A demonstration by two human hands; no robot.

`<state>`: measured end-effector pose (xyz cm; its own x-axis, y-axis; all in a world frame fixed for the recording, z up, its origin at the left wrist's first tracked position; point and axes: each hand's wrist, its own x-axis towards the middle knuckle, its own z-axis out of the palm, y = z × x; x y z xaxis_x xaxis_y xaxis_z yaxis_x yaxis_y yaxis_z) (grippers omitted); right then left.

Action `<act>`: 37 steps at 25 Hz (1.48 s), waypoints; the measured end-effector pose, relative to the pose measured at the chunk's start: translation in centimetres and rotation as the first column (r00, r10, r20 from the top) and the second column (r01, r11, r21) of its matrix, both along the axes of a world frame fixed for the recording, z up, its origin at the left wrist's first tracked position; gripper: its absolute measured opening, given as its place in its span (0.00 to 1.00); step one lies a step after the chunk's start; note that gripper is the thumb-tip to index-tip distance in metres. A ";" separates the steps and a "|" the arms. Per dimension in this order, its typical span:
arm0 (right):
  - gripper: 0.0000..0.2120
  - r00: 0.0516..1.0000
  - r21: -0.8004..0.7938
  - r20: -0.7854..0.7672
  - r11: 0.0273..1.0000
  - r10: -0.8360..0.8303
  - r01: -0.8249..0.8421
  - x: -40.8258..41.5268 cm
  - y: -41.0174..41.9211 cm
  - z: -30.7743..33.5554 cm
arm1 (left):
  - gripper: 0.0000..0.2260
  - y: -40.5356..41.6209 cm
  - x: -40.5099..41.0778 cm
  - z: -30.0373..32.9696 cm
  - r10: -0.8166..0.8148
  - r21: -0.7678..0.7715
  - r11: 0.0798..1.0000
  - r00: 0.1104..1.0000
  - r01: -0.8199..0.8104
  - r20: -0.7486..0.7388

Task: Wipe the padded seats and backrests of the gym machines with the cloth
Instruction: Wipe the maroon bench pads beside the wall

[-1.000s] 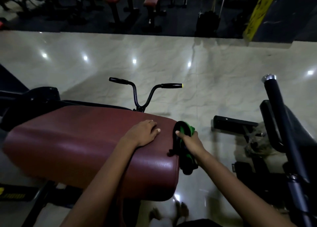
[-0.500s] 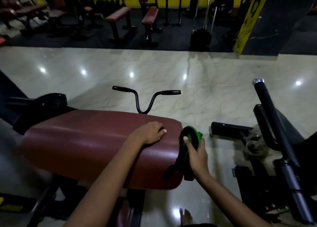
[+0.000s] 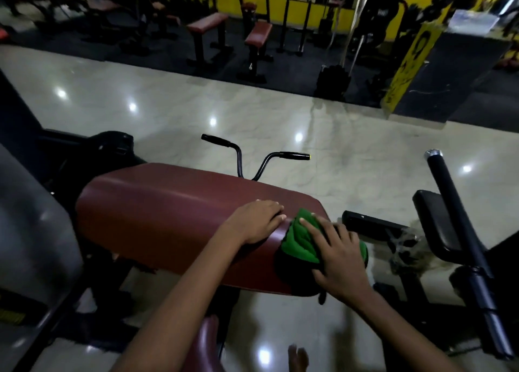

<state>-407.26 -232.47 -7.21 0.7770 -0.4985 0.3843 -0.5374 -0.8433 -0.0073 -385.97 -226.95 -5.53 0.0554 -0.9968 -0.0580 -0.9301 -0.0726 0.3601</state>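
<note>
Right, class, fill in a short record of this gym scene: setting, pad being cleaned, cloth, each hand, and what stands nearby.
setting: gym, glossy pale floor
pad: maroon padded seat
cloth: green cloth, on the pad's right end
right hand: pressed flat on the cloth
left hand: bare, resting on the pad beside the cloth
behind pad: black handlebars
right side: black machine arm
background: two maroon benches, yellow wall

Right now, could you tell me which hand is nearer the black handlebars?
Left. The left hand rests on the maroon pad below the handlebars; the right hand presses the cloth, nearer you.
</note>
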 end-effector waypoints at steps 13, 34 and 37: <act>0.37 0.990 -0.075 -0.133 0.996 -0.056 0.046 1.9 -0.5 1.4 | 0.21 6.1 3.5 0.8 0.046 -0.061 0.997 0.985 -0.037 0.164; 0.33 0.925 0.076 -0.255 0.949 -0.280 0.308 7.8 2.6 2.8 | 0.41 12.1 11.6 -0.7 0.269 -0.155 0.958 0.939 -0.240 0.214; 0.31 0.920 0.113 -0.195 0.924 -0.340 0.366 11.7 6.0 2.4 | 0.45 12.5 12.0 -2.0 0.251 -0.144 0.964 0.947 -0.225 0.200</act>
<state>-395.58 -226.48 -4.82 0.5870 -0.7921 0.1670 -0.8037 -0.5951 0.0025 -374.01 -214.46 -7.49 0.2899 -0.9520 0.0986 -0.9470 -0.2703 0.1737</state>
